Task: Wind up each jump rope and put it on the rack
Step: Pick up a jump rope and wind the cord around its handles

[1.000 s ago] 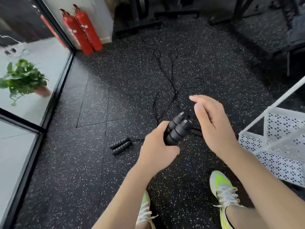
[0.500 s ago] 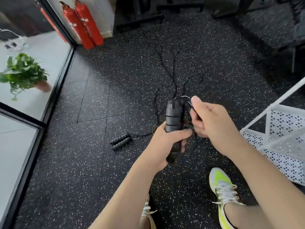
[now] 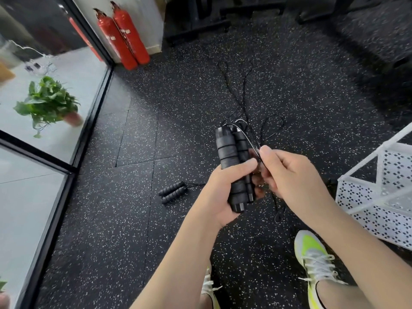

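Nearest are the person's feet in yellow-green trainers [image 3: 312,259], planted on the speckled rubber floor [image 3: 111,219]; above them the left hand [image 3: 220,192] curls its fingers and thumb round a pair of black foam handles [image 3: 231,168], held upright and side by side, presumably so they serve as one core for the winding; the right hand [image 3: 289,175] sits just beside them with its fingertips pinching the thin black cord [image 3: 249,139] where it arcs out of the handle tops, a hold that looks meant to guide the first turn round the pair. The rest of that cord trails off over the floor in long loose loops, so I judge the winding barely begun. To the right stands the white perforated rack [image 3: 374,197], close at hand and holding no rope that I can see; to the left on the floor lies a second pair of handles [image 3: 172,191], its cord running off toward the tangle, waiting its turn. Further off, a potted plant [image 3: 48,103] sits behind the glass partition [image 3: 26,197]; two red fire extinguishers [image 3: 122,34] lean in the far corner.
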{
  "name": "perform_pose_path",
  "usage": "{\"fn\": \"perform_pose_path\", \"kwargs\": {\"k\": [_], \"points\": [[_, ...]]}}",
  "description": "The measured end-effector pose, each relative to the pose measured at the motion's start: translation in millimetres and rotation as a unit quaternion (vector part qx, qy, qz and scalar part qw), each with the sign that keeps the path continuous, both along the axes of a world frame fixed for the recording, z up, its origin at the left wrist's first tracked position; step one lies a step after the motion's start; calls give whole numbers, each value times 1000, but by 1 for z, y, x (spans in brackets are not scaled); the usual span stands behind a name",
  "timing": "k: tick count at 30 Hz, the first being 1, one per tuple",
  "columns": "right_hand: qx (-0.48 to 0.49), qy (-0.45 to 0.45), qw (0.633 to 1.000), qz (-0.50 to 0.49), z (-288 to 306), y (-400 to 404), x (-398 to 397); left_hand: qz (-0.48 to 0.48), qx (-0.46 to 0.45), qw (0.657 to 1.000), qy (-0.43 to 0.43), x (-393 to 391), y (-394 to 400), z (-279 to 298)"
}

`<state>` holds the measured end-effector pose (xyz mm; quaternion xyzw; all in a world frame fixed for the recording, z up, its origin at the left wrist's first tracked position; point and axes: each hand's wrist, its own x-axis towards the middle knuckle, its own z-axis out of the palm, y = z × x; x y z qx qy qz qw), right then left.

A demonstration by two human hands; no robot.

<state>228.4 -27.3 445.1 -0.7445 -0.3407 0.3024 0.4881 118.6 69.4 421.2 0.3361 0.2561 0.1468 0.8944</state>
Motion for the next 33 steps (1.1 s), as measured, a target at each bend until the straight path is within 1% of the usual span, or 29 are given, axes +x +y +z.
{"fn": "perform_pose_path", "kwargs": {"k": [3, 7, 11, 13, 17, 19, 21, 23, 25, 29, 31, 33], "points": [[0, -8, 1000, 22, 4, -1, -5, 23, -6, 1000, 5, 3, -3, 1], [-34, -69, 995, 66, 4, -1, -18, 81, -26, 996, -2, 6, -4, 7], [-62, -76, 990, 99, 3, -1, -22, 150, -100, 982, -51, 6, 2, 8], [-68, -62, 990, 106, 3, -1, -22, 180, -116, 974, -69, 6, 5, 6], [-94, -22, 986, 134, -1, -2, -23, 236, -105, 963, -80, 6, 10, 6], [-103, 22, 983, 153, -5, -2, -25, 263, -107, 956, -78, 6, 13, 7], [-95, 87, 979, 160, -11, 1, -27, 278, -123, 949, -84, 6, 13, 8], [-90, 169, 972, 139, -15, 4, -29, 287, -115, 949, -61, 7, 11, 11], [-75, 248, 962, 87, -16, 8, -34, 285, -78, 955, -20, 7, 7, 18], [-4, 252, 966, -56, -15, 15, -40, 266, -10, 964, 18, 9, -7, 20], [21, 282, 955, -91, -11, 14, -40, 252, 29, 966, 41, 13, -18, 16], [24, 302, 947, -106, -10, 14, -39, 240, 45, 968, 60, 18, -32, 16]]}}
